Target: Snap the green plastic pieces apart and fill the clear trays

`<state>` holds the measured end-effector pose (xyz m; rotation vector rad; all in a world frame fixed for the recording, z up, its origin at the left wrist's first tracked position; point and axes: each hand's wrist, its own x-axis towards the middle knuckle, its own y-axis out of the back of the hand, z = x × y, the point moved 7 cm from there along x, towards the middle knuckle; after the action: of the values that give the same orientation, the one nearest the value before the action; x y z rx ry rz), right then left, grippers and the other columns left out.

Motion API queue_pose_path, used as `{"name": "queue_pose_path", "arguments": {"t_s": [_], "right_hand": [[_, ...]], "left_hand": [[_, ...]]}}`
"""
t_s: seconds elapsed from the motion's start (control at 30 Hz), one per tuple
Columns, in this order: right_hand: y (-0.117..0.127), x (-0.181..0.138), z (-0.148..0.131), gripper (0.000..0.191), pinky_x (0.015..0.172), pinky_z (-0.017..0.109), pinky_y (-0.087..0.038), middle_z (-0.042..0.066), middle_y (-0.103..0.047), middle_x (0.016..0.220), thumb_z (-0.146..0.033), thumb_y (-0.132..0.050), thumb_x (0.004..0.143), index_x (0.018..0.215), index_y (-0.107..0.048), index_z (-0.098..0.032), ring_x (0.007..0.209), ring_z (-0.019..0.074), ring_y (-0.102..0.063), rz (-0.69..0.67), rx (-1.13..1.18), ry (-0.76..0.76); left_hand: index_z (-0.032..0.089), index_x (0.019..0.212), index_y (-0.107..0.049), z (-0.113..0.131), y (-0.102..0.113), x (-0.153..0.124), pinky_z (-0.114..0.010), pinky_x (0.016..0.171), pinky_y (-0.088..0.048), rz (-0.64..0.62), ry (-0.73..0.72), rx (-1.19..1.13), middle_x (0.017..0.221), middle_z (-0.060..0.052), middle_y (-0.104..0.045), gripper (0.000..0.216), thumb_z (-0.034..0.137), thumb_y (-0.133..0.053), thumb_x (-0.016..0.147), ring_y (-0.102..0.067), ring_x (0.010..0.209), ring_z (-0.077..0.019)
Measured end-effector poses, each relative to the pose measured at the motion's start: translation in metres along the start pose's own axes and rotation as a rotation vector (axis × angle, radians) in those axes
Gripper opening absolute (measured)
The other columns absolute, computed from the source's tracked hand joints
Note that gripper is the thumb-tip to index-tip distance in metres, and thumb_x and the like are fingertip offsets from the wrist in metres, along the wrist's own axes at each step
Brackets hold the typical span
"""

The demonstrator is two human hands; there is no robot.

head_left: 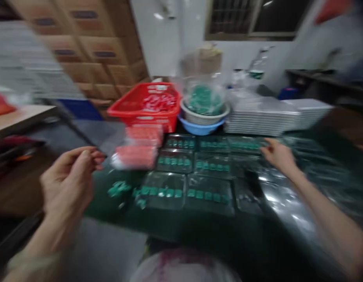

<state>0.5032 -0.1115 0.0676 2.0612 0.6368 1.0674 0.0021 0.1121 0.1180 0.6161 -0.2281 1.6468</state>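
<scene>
The picture is motion-blurred. My left hand (70, 181) is raised at the left, fingers pinched on a clear plastic tray (102, 135) that tilts above the table edge. My right hand (277, 155) reaches forward at the right and touches the far end of a row of clear trays (211, 166) holding small green parts. Several such trays lie side by side on the dark table (287, 211). A few loose green parts (118, 189) lie at the left of the trays. Trays with red parts (139, 150) sit just beyond my left hand.
A red basket (146, 105) with red parts stands at the back, beside a blue bowl (200, 127) holding a white basket of green parts. A stack of clear trays (263, 115) is at the back right. Cardboard boxes (93, 47) fill the back left.
</scene>
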Motion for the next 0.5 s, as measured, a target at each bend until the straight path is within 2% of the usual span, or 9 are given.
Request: {"name": "queue_pose_path", "arguments": {"t_s": [0.03,0.1,0.2,0.27,0.37,0.43,0.5], "right_hand": [[-0.008,-0.004,-0.004,0.048,0.059,0.029,-0.045,0.007,-0.062,0.070,-0.051,-0.037,0.084,0.101,-0.060,-0.012,0.062,0.0152,-0.060,-0.004,-0.008,0.040],[-0.018,-0.023,-0.026,0.060,0.055,0.031,-0.042,0.010,-0.062,0.069,-0.061,-0.036,0.079,0.108,-0.058,-0.013,0.057,0.0158,-0.059,0.060,-0.043,0.132],[-0.036,-0.072,-0.093,0.043,0.057,0.031,-0.046,0.008,-0.065,0.079,-0.051,-0.038,0.085,0.113,-0.054,-0.024,0.061,0.0162,-0.061,-0.022,0.034,0.304],[-0.049,-0.107,-0.143,0.034,0.049,0.026,-0.046,0.005,-0.065,0.077,-0.045,-0.038,0.087,0.108,-0.055,-0.026,0.058,0.0142,-0.061,-0.114,0.122,0.402],[-0.072,-0.150,-0.201,0.027,0.058,0.024,-0.051,0.004,-0.064,0.089,-0.033,-0.042,0.087,0.111,-0.053,-0.026,0.071,0.0144,-0.063,-0.269,0.235,0.561],[-0.088,-0.169,-0.218,0.027,0.065,0.024,-0.051,0.004,-0.063,0.094,-0.026,-0.044,0.087,0.114,-0.050,-0.025,0.079,0.0145,-0.063,-0.357,0.283,0.610],[-0.099,-0.181,-0.221,0.028,0.066,0.024,-0.052,0.005,-0.062,0.096,-0.023,-0.042,0.088,0.115,-0.049,-0.023,0.080,0.0142,-0.063,-0.417,0.316,0.615]], "left_hand": [[0.011,0.104,-0.056,-0.014,0.016,-0.002,-0.025,0.067,-0.048,0.041,0.023,0.025,0.085,-0.004,-0.061,0.034,0.036,-0.051,0.082,-0.057,0.075,-0.0127],[0.012,0.102,-0.058,-0.042,0.035,-0.010,-0.028,0.073,-0.048,-0.021,0.088,0.212,0.095,-0.006,-0.061,0.037,0.041,-0.045,0.083,-0.057,0.081,-0.0148],[0.012,0.107,-0.057,-0.075,0.051,-0.032,-0.036,0.084,-0.045,-0.127,0.134,0.423,0.103,-0.009,-0.061,0.044,0.047,-0.041,0.083,-0.056,0.094,-0.0216],[0.012,0.119,-0.049,-0.083,0.045,-0.048,-0.043,0.094,-0.037,-0.281,0.045,0.532,0.119,-0.014,-0.053,0.052,0.048,-0.040,0.083,-0.048,0.110,-0.0260],[0.013,0.135,-0.028,-0.085,0.023,-0.070,-0.052,0.101,-0.023,-0.582,-0.167,0.683,0.141,-0.020,-0.026,0.078,0.057,-0.050,0.074,-0.021,0.130,-0.0334],[0.016,0.138,-0.021,-0.087,0.009,-0.077,-0.059,0.098,-0.019,-0.740,-0.264,0.746,0.145,-0.020,-0.013,0.097,0.065,-0.057,0.063,-0.007,0.132,-0.0394],[0.017,0.139,-0.018,-0.088,-0.002,-0.078,-0.062,0.095,-0.019,-0.846,-0.330,0.765,0.146,-0.021,-0.008,0.105,0.069,-0.057,0.057,-0.002,0.131,-0.0430]]}}
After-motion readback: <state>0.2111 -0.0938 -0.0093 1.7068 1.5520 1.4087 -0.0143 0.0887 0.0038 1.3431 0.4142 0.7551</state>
